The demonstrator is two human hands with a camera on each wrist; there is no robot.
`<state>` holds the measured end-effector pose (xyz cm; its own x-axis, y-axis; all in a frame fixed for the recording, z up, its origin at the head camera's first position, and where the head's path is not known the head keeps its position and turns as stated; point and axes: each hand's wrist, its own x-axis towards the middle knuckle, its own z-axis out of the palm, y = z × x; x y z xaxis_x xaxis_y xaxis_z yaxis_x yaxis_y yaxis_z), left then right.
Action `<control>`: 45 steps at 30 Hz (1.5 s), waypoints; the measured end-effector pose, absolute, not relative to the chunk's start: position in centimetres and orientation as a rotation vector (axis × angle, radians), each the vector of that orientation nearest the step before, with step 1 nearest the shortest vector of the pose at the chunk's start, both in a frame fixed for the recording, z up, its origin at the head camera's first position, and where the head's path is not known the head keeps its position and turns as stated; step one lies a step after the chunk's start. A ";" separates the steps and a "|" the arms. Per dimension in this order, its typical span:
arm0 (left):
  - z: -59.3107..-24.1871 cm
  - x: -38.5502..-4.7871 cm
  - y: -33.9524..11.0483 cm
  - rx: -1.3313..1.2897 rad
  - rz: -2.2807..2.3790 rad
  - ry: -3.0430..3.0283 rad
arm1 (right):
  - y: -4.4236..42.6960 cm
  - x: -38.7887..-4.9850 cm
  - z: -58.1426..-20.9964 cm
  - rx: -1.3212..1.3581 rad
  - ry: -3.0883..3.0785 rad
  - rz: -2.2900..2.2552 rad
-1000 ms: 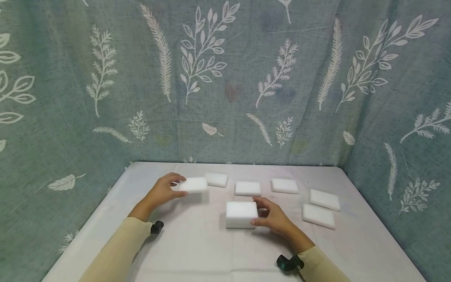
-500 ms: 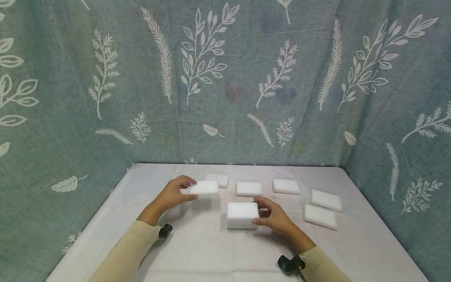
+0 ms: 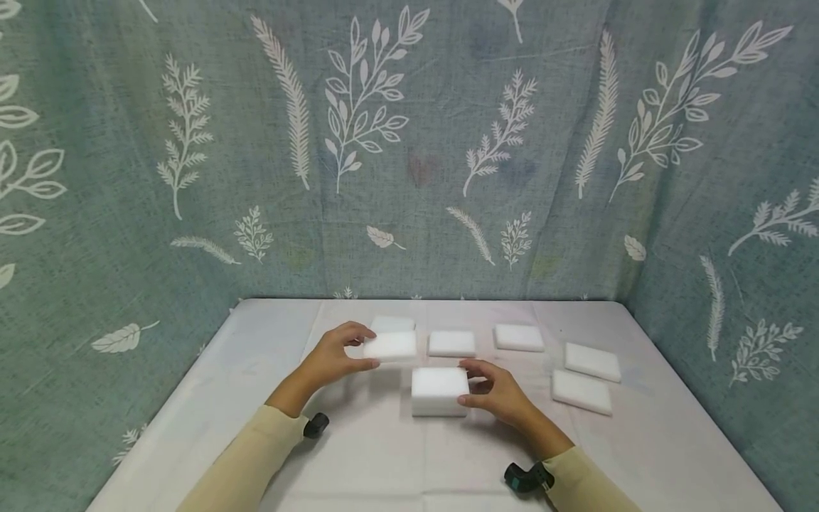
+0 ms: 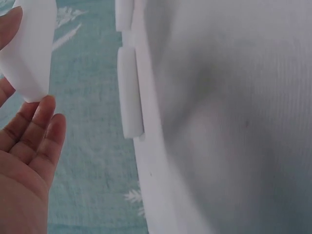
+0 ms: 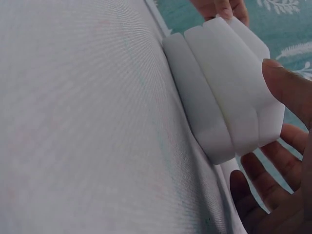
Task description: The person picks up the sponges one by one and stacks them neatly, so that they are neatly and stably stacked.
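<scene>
In the head view my left hand (image 3: 337, 355) pinches a white rectangular sponge (image 3: 392, 346) by its left end, thumb in front and fingers behind. This sponge hangs above the table, left of and farther back than a stack of white sponges (image 3: 439, 391). My right hand (image 3: 495, 392) holds that stack at its right side, thumb at the front and fingertips at the back. Layers of the stack (image 5: 219, 87) lie flush in the right wrist view, with the right thumb (image 5: 285, 85) near the top. The left wrist view shows the held sponge (image 4: 31, 53) between thumb and fingers.
A white cloth covers the table (image 3: 358, 455). Behind the stack lie separate sponges: one partly hidden (image 3: 393, 324), a middle one (image 3: 451, 343) and another (image 3: 518, 338). Two sponges (image 3: 591, 362) lie close together at the right. Patterned fabric (image 3: 416, 213) surrounds the table.
My left hand has carried its sponge to the right, closer to the stack, and it now covers part of the sponge behind it. The right hand stays at the stack.
</scene>
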<state>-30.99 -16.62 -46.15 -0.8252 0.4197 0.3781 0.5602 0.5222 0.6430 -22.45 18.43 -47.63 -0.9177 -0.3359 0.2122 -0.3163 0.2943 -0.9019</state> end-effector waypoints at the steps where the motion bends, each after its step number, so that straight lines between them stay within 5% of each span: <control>1: -46.2 -30.9 -16.4 -0.846 -1.188 -2.583 | 18.4 -22.4 -47.7 -0.635 2.511 -1.743; 45: -46.8 -29.1 -10.7 -1.127 -1.220 -2.519 | 18.5 -22.7 -47.9 -0.644 2.486 -1.759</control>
<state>-29.12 -10.67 -46.77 -0.7142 0.5714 0.4042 0.6715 0.3963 0.6262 -22.68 18.49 -47.93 -0.9139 -0.3467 0.2109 -0.3142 0.2755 -0.9085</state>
